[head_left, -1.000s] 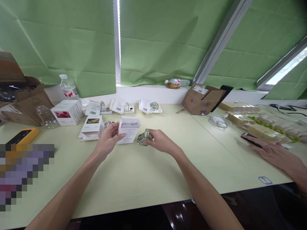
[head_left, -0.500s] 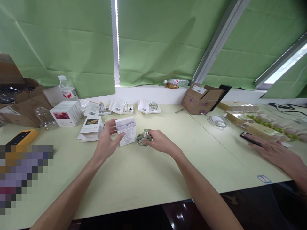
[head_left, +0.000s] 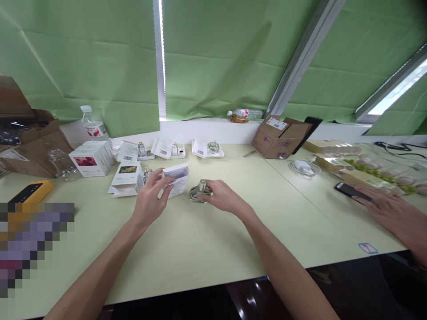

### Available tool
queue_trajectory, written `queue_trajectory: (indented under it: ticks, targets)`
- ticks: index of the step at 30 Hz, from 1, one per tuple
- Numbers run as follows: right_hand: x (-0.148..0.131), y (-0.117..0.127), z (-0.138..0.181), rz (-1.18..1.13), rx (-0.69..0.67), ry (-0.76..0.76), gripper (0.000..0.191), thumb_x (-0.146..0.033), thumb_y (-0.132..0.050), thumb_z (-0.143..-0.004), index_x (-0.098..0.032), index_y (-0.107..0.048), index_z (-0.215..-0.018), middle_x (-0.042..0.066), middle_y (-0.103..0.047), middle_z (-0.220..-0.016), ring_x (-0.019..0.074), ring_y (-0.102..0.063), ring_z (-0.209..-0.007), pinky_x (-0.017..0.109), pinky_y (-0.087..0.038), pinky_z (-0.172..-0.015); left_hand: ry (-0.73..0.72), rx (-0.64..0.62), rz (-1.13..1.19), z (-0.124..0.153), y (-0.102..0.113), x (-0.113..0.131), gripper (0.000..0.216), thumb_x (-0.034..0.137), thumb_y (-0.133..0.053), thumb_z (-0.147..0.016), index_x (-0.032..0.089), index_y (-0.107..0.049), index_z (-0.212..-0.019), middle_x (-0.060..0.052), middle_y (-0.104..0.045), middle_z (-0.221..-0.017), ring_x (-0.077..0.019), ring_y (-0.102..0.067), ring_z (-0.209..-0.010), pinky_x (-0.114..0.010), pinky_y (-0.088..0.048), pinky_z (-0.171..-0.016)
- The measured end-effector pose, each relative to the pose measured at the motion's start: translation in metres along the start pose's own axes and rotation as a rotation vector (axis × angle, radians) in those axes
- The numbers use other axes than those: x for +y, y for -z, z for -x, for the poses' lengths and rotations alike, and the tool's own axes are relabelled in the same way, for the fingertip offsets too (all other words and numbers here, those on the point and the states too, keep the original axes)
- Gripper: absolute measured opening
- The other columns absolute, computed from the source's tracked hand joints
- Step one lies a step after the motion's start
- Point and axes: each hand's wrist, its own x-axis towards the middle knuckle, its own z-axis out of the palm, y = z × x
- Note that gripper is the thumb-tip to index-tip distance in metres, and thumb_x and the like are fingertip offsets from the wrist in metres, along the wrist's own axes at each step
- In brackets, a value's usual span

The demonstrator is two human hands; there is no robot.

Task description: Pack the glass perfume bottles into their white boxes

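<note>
My left hand [head_left: 153, 192] is closed on a small white carton [head_left: 179, 181], whose top is open and which tilts a little off the table. Just right of it, a round glass perfume bottle [head_left: 196, 195] with a shiny cap [head_left: 202, 185] stands on the table. My right hand [head_left: 220, 195] grips this bottle from its right side, fingers around the cap and shoulder. Left of my left hand lies an opened white carton [head_left: 126, 177] with a picture on it. Another glass bottle [head_left: 146, 174] is partly hidden behind my left fingers.
White trays with small bottles [head_left: 213, 147] line the back of the table. White boxes [head_left: 90, 159] and a clear bottle [head_left: 62, 164] stand left. A cardboard box [head_left: 278, 138], a coiled white cable [head_left: 303, 169] and egg cartons [head_left: 363, 175] lie right. Another person's hand [head_left: 390, 213] rests on a phone [head_left: 352, 190].
The white carton has tipped, and my left thumb has moved up to its open top edge. My right hand and the perfume bottle have hardly moved. The other person's hand shifted slightly on the phone.
</note>
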Motion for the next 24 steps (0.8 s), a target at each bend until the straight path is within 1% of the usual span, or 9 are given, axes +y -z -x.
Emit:
queue_trajectory:
  ticks: [4,7,9,14,19,24]
  targets:
    - [-0.0054,0.0031,0.0001,0.024,0.041,0.029,0.021,-0.036,-0.06,-0.08,-0.02,-0.052,-0.069,0.0,-0.058,-0.076,0.0146,-0.049,-0.065,0.026,-0.03,-0.056,-0.015,0.013,0.0,0.0,0.0,-0.001,0.019,0.028,-0.05,-0.092,0.026,-0.066,-0.102,-0.008,-0.05,-0.13,-0.0226,-0.06,-0.106,-0.038,-0.051,-0.088]
    - [-0.0079,0.0056,0.0,0.062,0.073,0.067,0.021,-0.035,-0.065,-0.077,-0.02,-0.054,-0.067,0.002,-0.057,-0.077,0.0169,-0.051,-0.072,0.027,-0.031,-0.059,-0.007,0.015,0.008,0.0,0.0001,-0.0014,0.02,0.027,-0.049,-0.092,0.027,-0.067,-0.101,-0.007,-0.051,-0.129,-0.0234,-0.059,-0.108,-0.037,-0.051,-0.086]
    - [-0.0081,0.0064,0.0001,0.063,0.071,0.083,0.018,-0.034,-0.065,-0.077,-0.02,-0.056,-0.069,0.002,-0.058,-0.078,0.0178,-0.052,-0.076,0.027,-0.032,-0.06,-0.006,0.022,0.008,0.0,0.0001,-0.0017,0.02,0.026,-0.049,-0.092,0.028,-0.067,-0.1,-0.007,-0.052,-0.129,-0.0237,-0.059,-0.109,-0.037,-0.051,-0.086]
    - [-0.0068,0.0048,0.0002,0.082,0.068,0.055,0.022,-0.036,-0.064,-0.079,-0.02,-0.053,-0.067,0.0,-0.056,-0.075,0.0146,-0.048,-0.065,0.026,-0.029,-0.055,-0.029,0.026,-0.016,0.0008,-0.0009,-0.0027,0.021,0.023,-0.049,-0.091,0.027,-0.067,-0.101,-0.007,-0.052,-0.129,-0.0239,-0.06,-0.108,-0.037,-0.051,-0.086]
    - [-0.0078,0.0036,0.0004,0.145,0.113,0.118,0.017,-0.034,-0.062,-0.083,-0.02,-0.057,-0.076,0.002,-0.059,-0.082,0.015,-0.05,-0.07,0.027,-0.031,-0.06,-0.065,-0.006,-0.053,0.0028,-0.0037,-0.0037,0.026,0.019,-0.048,-0.09,0.028,-0.066,-0.106,-0.007,-0.051,-0.134,-0.0249,-0.059,-0.111,-0.039,-0.051,-0.086]
    - [-0.0107,0.0056,0.0027,0.141,0.163,0.201,0.011,-0.033,-0.061,-0.087,-0.022,-0.063,-0.089,0.002,-0.062,-0.089,0.0154,-0.052,-0.073,0.028,-0.035,-0.065,-0.087,-0.051,-0.076,0.004,-0.0061,-0.005,0.032,0.014,-0.046,-0.087,0.03,-0.065,-0.108,-0.006,-0.051,-0.136,-0.0247,-0.058,-0.113,-0.038,-0.052,-0.083]
